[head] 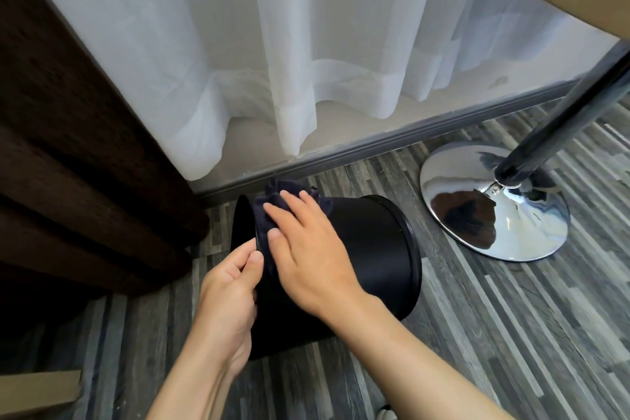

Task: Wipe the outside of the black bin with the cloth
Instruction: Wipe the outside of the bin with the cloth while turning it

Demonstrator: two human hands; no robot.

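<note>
Head cam has my left hand [227, 297] pinching the tipped round black plastic bin's [368, 259] end while my flat, open right hand [306, 249] presses the crumpled dark cloth [272, 194], so I'd sweep firmly around its wall.

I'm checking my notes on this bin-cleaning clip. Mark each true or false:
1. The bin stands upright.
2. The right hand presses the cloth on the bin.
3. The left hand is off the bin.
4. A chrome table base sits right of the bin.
1. False. The black bin is tipped on its side on the floor.
2. True. The right hand lies flat on the dark cloth on the bin's wall.
3. False. The left hand grips the bin's edge.
4. True. The chrome table base stands to its right, apart from it.
</note>
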